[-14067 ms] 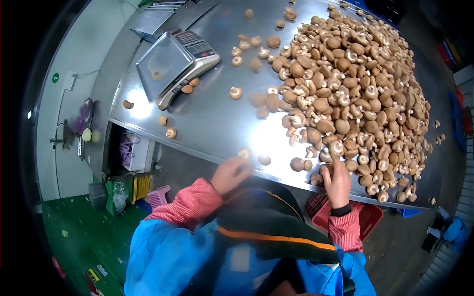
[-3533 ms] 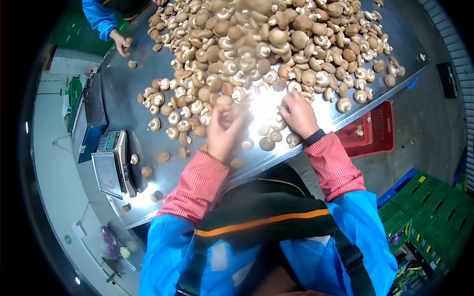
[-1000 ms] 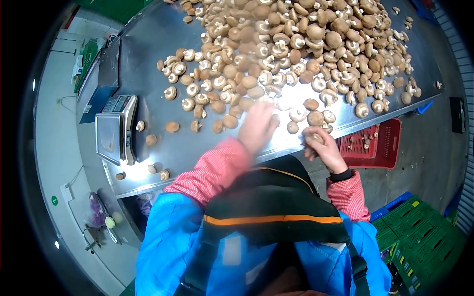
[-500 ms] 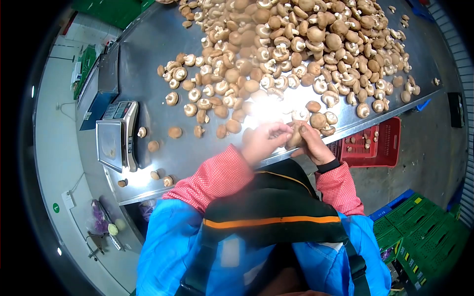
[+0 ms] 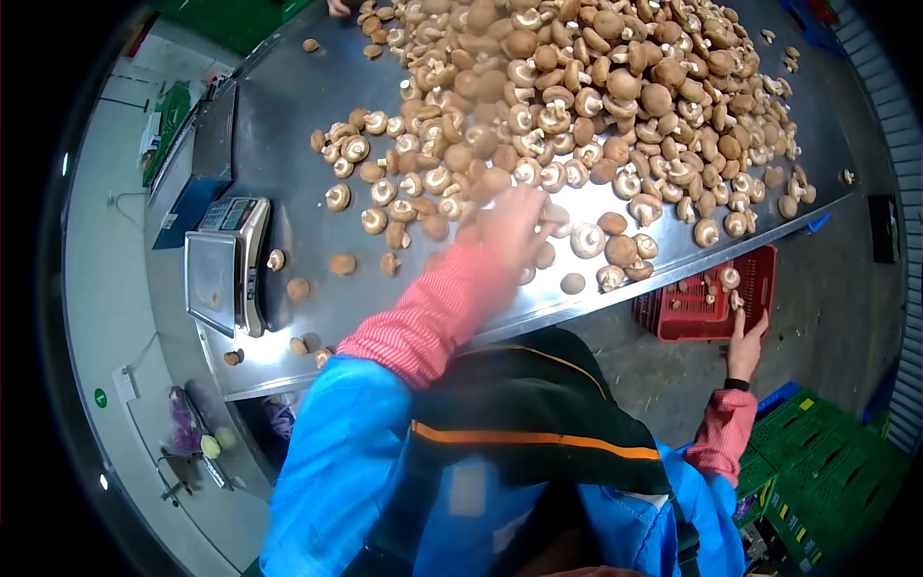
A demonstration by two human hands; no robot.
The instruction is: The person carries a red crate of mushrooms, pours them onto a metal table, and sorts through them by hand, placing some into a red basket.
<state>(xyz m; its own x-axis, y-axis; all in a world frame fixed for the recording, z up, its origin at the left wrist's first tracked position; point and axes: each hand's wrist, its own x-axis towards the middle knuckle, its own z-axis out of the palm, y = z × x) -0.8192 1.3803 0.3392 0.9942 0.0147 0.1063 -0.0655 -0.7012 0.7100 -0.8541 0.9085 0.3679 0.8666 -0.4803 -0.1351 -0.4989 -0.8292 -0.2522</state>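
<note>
A large pile of shiitake mushrooms (image 5: pixel 625 87) with brown caps and pale stems covers the far part of the metal table (image 5: pixel 288 173). My left hand (image 5: pixel 514 226) is at the pile's near edge, slightly blurred, its fingers curled round a brown-capped mushroom (image 5: pixel 555 215). Beyond the table's front edge, my right hand (image 5: pixel 745 348) reaches over the red crate (image 5: pixel 707 329), thumb and fingers apart. Just past its fingertips are two pale mushrooms (image 5: pixel 731 279), over the crate. Loose mushrooms (image 5: pixel 588 240) lie between my left hand and the table edge.
A digital scale (image 5: pixel 226 264) stands at the table's left, with a dark blue box (image 5: pixel 197 173) behind it. Green crates (image 5: pixel 817 452) are stacked at lower right. Another person's hand (image 5: pixel 338 8) shows at the far edge. Single mushrooms (image 5: pixel 298 288) are scattered near the scale.
My hands were together on a mushroom at the table edge. The right has swung right and down to the red crate and let go; the left has moved forward to the pile.
</note>
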